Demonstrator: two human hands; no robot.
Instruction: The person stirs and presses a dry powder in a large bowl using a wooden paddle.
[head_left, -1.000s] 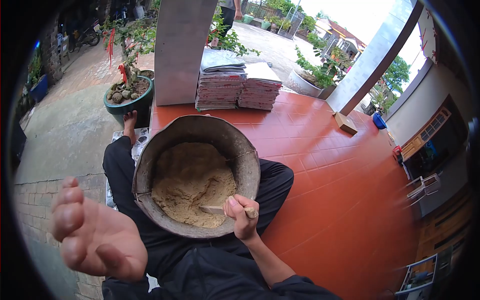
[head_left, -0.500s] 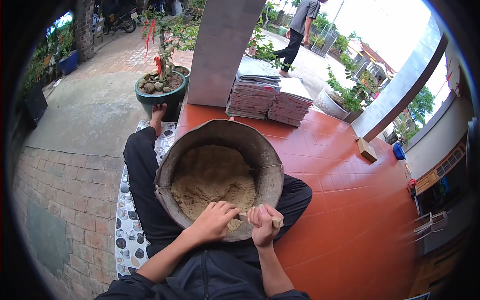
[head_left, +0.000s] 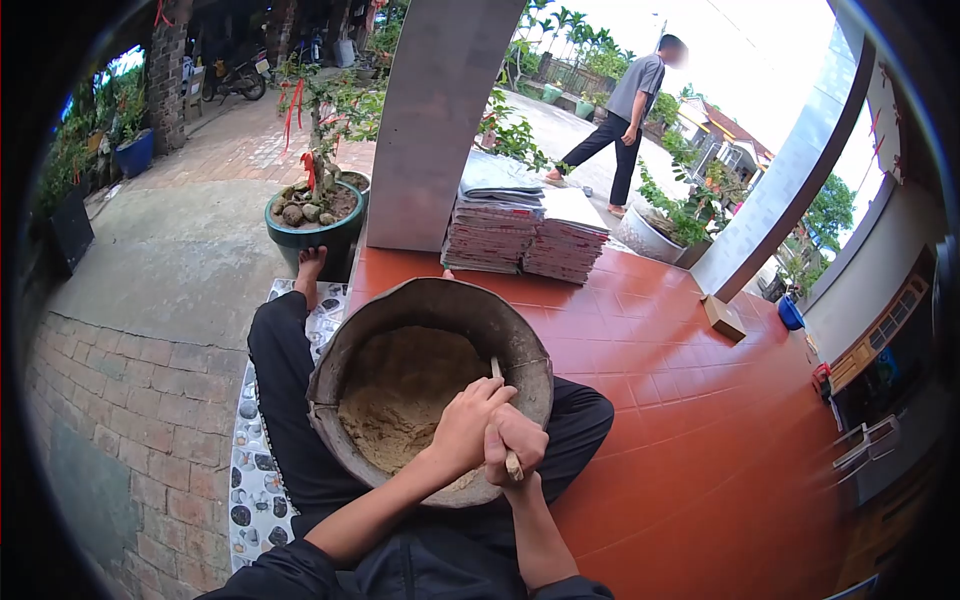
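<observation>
A wooden stick stands in the tan powder on the near right side of a metal basin, its long axis running near to far, the far end toward the basin's right wall. Both the left hand and the right hand have their fingers closed tight around it. The basin sits in the person's lap on a red tiled floor, with paper stacks, a grey pillar and a potted plant beyond it, and another person walking far off.
</observation>
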